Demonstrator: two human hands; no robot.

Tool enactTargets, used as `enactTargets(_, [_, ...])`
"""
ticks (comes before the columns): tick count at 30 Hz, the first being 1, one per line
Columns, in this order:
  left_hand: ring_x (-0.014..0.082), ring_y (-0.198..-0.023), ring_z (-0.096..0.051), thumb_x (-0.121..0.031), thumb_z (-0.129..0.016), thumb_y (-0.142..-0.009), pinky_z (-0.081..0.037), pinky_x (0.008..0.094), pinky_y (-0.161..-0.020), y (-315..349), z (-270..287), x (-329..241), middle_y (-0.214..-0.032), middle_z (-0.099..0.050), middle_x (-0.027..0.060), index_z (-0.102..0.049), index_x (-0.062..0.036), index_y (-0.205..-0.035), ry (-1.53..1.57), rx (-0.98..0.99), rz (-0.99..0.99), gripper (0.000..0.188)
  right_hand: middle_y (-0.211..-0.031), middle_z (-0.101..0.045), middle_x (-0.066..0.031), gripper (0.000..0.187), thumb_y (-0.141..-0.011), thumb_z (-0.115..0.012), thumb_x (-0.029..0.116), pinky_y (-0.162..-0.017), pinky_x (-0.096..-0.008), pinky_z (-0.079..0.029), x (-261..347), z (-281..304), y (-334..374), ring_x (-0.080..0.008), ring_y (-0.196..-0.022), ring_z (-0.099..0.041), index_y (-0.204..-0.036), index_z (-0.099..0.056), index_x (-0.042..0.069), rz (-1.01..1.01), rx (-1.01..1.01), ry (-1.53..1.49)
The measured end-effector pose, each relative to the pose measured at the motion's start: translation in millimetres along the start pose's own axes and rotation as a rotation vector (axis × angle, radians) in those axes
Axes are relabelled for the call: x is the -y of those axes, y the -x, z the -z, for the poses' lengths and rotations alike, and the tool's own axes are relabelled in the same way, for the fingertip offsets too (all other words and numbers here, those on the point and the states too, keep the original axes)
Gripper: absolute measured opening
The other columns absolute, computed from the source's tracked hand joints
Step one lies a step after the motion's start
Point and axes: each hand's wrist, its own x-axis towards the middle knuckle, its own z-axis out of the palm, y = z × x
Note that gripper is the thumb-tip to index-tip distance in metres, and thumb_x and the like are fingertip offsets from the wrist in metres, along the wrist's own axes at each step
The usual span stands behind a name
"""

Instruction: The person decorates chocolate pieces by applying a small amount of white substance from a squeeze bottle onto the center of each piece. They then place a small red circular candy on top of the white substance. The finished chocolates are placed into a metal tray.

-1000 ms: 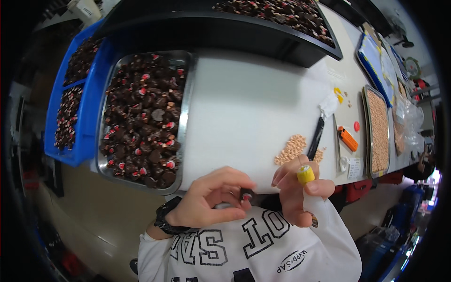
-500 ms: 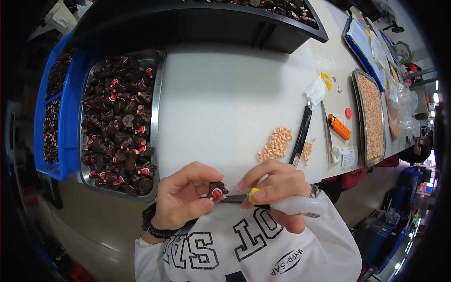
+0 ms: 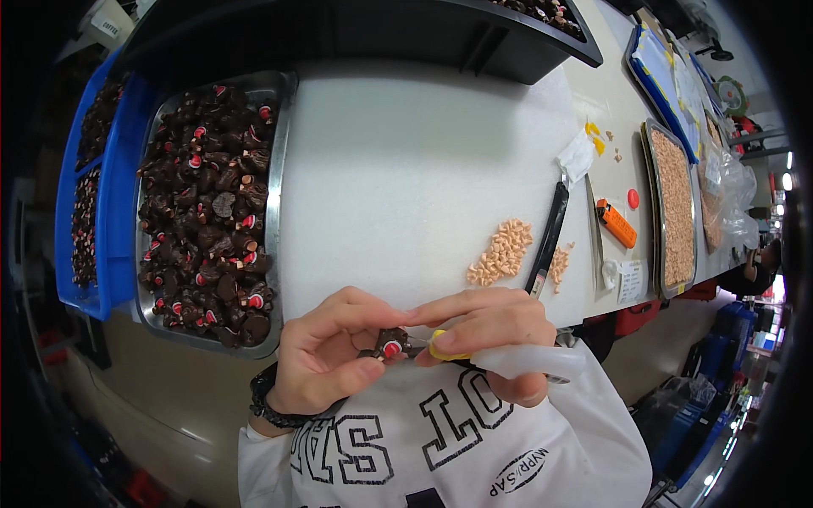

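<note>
Between the thumb and fingers of my left hand (image 3: 318, 360) is a small dark brown figure (image 3: 392, 345) with a red-and-white round detail. My right hand (image 3: 500, 326) is closed round a whitish squeeze bottle (image 3: 538, 362) with a yellow cap. The bottle's thin tip points left and reaches the figure's right side; whether it touches is too small to tell. My right forefinger stretches over to the left fingertips. Loose beige small pieces (image 3: 501, 254) lie in a pile beyond my right hand, beside a black-handled tool (image 3: 550, 233) with white wrapping on its far end.
On the left, a metal tray (image 3: 275, 169) holds many similar brown figures, beside a divided blue bin (image 3: 118, 220). A long black bin (image 3: 356, 38) stands at the back. Rightward are an orange cutter (image 3: 616, 223), a red cap (image 3: 633, 198) and a tray (image 3: 654, 212) of beige pieces.
My right hand has shifted left with the squeeze bottle, bringing its tip up to the figure. Its forefinger now meets the left fingertips. My left hand keeps hold of the figure.
</note>
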Motion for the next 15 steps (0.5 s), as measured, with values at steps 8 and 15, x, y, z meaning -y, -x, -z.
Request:
enactTargets(8, [0.02,-0.103,-0.051,0.006,-0.053,-0.079,-0.043,0.0318,-0.089,-0.6,2.3,0.2,-0.112,-0.046,0.0159,-0.045,0.0123,-0.115,-0.016,0.018,-0.005,0.037,-0.078,-0.063,-0.0188,0.06,-0.091,-0.033,0.049,-0.059,-0.0356,-0.054,4.4,-2.5,1.0,-0.0348,-0.078,-0.064,-0.09,-0.057,-0.006,-0.09,-0.023,0.017])
enactTargets(15, [0.0188,-0.104,-0.05,0.006,-0.053,-0.078,-0.043,0.0312,-0.089,0.6,3.8,0.6,-0.112,-0.046,0.0152,-0.046,0.0102,-0.114,-0.003,0.026,0.009,0.037,-0.075,-0.064,-0.0169,0.058,-0.091,-0.035,0.048,-0.058,-0.0352,-0.054,2.4,-2.3,2.1,-0.0351,-0.079,-0.064,-0.09,-0.056,-0.005,-0.046,-0.026,-0.001])
